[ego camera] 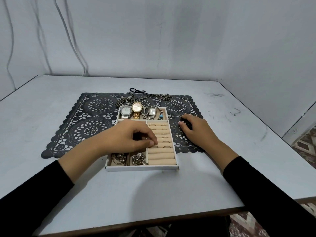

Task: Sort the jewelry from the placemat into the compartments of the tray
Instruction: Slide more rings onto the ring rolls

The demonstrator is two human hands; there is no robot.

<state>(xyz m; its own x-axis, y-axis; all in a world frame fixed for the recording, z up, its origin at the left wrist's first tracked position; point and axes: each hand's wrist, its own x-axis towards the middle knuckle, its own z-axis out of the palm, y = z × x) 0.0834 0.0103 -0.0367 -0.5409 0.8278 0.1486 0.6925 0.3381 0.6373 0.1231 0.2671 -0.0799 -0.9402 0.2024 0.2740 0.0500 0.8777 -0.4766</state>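
Sorts on pale grey tabletop [222, 168], from black lace-cut placemat [89, 129] into white beige-lined tray [142, 168]. Pinches fingers of left hand [126, 137] together at a ring roll [164, 140], curls right hand [196, 129] beside tray, holds unclear. Leaves bronze chains [164, 96] beyond tray's far edge, nearer right.

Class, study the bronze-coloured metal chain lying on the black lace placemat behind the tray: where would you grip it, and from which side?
Likely best: pinch the bronze-coloured metal chain on its straight right-hand stretch, coming from above with the right hand: it lies flat and limp, and the white tray blocks the near side.
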